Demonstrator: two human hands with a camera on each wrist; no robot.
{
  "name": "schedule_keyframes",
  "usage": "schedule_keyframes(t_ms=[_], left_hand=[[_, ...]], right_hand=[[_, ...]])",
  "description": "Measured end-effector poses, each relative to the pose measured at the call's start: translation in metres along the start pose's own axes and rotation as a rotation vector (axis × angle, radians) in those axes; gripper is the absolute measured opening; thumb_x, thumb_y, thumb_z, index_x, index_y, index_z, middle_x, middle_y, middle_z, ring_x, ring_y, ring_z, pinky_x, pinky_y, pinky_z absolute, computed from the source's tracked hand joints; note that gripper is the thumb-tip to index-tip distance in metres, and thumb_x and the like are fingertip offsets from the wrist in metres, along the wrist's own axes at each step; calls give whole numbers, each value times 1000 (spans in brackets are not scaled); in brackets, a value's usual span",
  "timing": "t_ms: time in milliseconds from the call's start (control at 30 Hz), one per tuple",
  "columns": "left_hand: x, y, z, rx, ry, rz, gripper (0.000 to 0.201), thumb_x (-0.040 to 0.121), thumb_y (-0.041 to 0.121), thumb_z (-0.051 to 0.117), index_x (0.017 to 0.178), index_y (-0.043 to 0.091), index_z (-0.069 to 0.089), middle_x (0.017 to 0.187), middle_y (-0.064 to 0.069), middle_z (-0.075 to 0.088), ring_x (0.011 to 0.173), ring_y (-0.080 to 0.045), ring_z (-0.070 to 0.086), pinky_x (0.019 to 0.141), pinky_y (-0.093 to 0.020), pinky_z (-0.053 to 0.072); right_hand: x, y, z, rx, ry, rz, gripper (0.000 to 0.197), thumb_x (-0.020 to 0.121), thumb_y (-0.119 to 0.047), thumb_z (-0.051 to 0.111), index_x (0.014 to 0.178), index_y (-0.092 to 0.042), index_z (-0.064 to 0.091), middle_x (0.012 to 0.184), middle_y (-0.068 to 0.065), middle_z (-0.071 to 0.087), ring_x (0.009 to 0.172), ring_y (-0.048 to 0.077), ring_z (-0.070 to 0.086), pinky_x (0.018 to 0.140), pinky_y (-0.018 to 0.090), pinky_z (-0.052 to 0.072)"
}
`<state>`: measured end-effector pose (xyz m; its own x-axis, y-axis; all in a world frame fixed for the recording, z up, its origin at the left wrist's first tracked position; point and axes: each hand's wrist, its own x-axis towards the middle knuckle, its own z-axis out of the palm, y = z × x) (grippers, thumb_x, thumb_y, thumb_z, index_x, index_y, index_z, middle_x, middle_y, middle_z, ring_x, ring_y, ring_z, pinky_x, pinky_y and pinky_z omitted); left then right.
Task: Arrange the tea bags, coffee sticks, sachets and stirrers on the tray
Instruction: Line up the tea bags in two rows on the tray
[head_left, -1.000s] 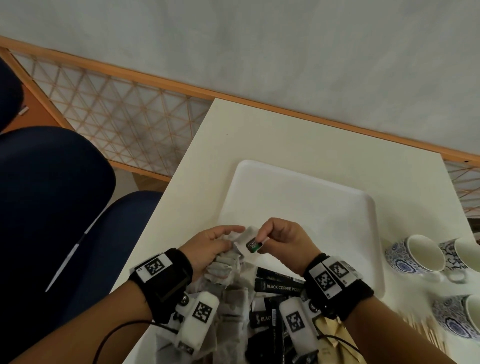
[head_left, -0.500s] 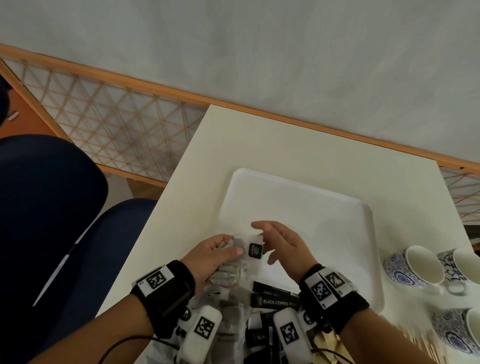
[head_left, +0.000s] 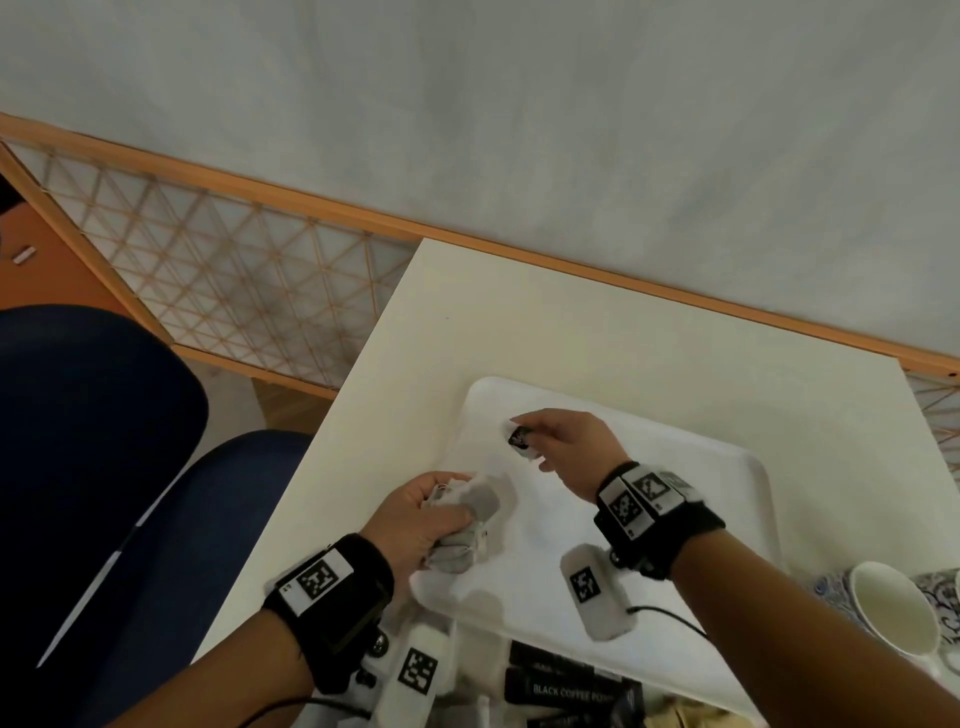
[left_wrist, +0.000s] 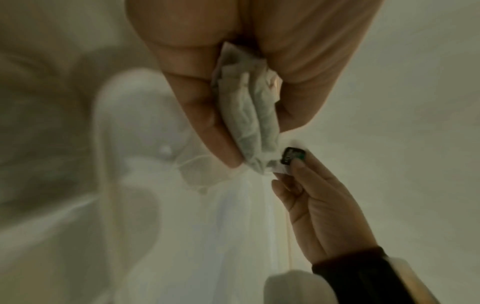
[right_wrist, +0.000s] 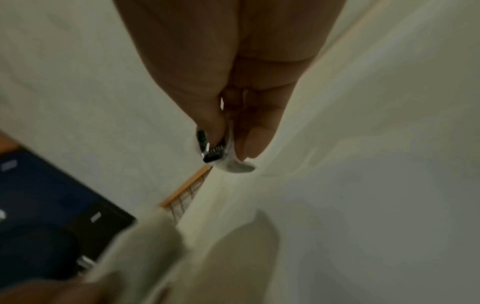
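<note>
A white tray (head_left: 675, 467) lies on the cream table. My left hand (head_left: 415, 519) grips a bunch of grey tea bags (head_left: 475, 512) over the tray's near left corner; the left wrist view shows the tea bags (left_wrist: 254, 127) squeezed between thumb and fingers. My right hand (head_left: 561, 441) is over the tray's far left part and pinches one tea bag (head_left: 521, 439) with a black and green tag. In the right wrist view the tag (right_wrist: 211, 150) sits between thumb and forefinger. Black coffee sticks (head_left: 571, 686) lie just off the tray's near edge.
Blue-patterned white cups (head_left: 893, 613) stand to the right of the tray. A blue chair (head_left: 104, 467) is left of the table. A wooden lattice rail (head_left: 234, 291) and a pale wall run behind the table.
Both hands moved forward from the pile onto the tray. My right hand carried the tagged tea bag away from the bunch toward the tray's far left part.
</note>
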<state>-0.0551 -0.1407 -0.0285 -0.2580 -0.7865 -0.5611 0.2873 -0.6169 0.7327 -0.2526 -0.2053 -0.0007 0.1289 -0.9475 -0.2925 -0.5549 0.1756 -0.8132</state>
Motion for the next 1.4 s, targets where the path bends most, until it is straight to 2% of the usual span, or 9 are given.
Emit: schedule_keyframes(t_ms=[67, 200, 467, 667, 900, 1000, 1133, 1233, 1400], left_hand=[[7, 7, 2, 6, 7, -2, 31, 85, -12, 52, 97, 9, 70, 81, -19, 44, 63, -20, 34, 48, -24, 39], [25, 14, 2, 1, 11, 13, 30, 87, -12, 50, 108, 3, 65, 57, -10, 49, 41, -17, 37, 45, -22, 39], [51, 26, 4, 33, 57, 37, 29, 89, -7, 53, 100, 14, 69, 74, -11, 63, 54, -18, 51, 56, -27, 48], [60, 28, 4, 50, 71, 30, 28, 88, -5, 55, 101, 15, 68, 73, -9, 65, 57, -18, 53, 68, -34, 48], [61, 25, 5, 56, 64, 37, 27, 88, -3, 57, 102, 17, 69, 84, -8, 70, 67, -19, 64, 68, -36, 54], [59, 26, 7, 44, 53, 46, 27, 88, -3, 57, 104, 16, 68, 82, -9, 69, 67, -19, 63, 65, -33, 53], [58, 25, 12, 1, 47, 55, 23, 87, -4, 59, 105, 10, 64, 77, -11, 65, 60, -20, 59, 50, -25, 47], [57, 25, 15, -6, 34, 60, 22, 86, -1, 62, 104, 9, 63, 79, -12, 64, 62, -22, 57, 54, -28, 47], [54, 23, 17, -16, 46, 67, 18, 87, -3, 59, 97, 11, 65, 70, -11, 64, 58, -21, 51, 54, -26, 43]], right_hand=[[19, -2, -5, -155, -54, -17, 28, 92, -9, 51, 103, -25, 70, 87, -9, 66, 76, 13, 59, 73, 25, 53], [52, -7, -9, -167, -58, 3, 26, 91, -8, 54, 106, -20, 71, 80, -7, 63, 66, 13, 56, 59, 10, 47], [95, -7, -8, -63, 93, 53, 15, 88, -13, 63, 101, -15, 72, 71, -3, 65, 56, 4, 54, 51, 9, 44], [105, -8, -10, -149, 109, 26, 18, 88, -18, 63, 104, -19, 71, 79, 1, 68, 59, 4, 54, 69, 25, 51], [100, -4, -12, -220, 142, -6, 23, 89, -25, 62, 111, -24, 67, 100, -4, 64, 79, 10, 55, 68, 16, 42], [81, -6, -12, -136, 167, -56, 18, 90, -28, 60, 105, -24, 69, 90, -11, 64, 76, 3, 57, 64, 8, 39], [48, -2, -4, 49, -130, 2, 19, 84, -35, 68, 103, -32, 68, 82, -16, 69, 72, -4, 61, 71, 11, 46], [35, 9, -2, 104, -222, 53, 23, 79, -22, 75, 101, -27, 68, 75, -8, 69, 68, 5, 60, 71, 21, 47], [24, 14, -13, 240, -33, 103, 8, 80, -10, 71, 84, -17, 71, 72, 0, 70, 66, 12, 62, 62, 22, 53]])
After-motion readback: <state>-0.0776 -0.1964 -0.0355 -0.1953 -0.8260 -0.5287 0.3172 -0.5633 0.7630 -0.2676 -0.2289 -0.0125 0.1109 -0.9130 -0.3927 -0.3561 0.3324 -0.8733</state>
